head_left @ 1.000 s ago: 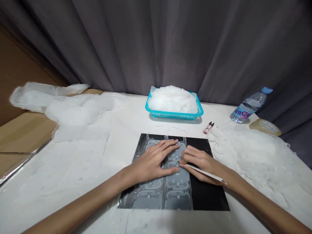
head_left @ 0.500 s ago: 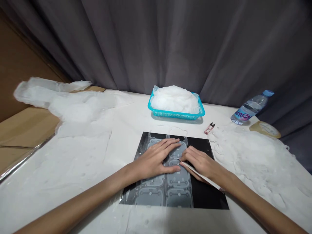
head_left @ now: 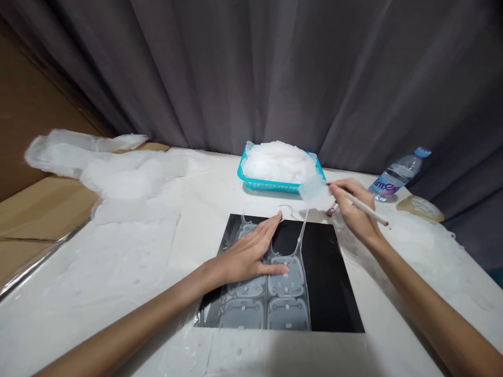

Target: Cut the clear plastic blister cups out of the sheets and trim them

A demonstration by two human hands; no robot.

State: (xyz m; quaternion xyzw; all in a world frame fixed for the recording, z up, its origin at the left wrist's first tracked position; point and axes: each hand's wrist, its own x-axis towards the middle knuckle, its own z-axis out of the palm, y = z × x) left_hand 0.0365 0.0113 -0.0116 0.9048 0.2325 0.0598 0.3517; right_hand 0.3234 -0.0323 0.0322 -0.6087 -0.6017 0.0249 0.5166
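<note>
My left hand lies flat with its thumb spread, pressing on a translucent moulded sheet over a black mat. Rounded-rectangle pieces with small holes form rows in that sheet. Pinched in my right hand are a slim white stick, which points back toward the wrist, and a loose translucent piece, blurred, raised by the front of the basket. A thin strand of the sheet stretches up from the mat toward that piece. Where a piece was, a rounded gap shows the black mat.
A turquoise basket heaped with white translucent pieces stands at the back. Small snips, partly hidden, a tilted water bottle and a tape roll are rightward. Translucent sheet scraps spread right, more sheets left.
My right hand has moved up and right from the sheet, carrying a piece that came out of it. A gap now shows there. My left hand stays nearly in place.
</note>
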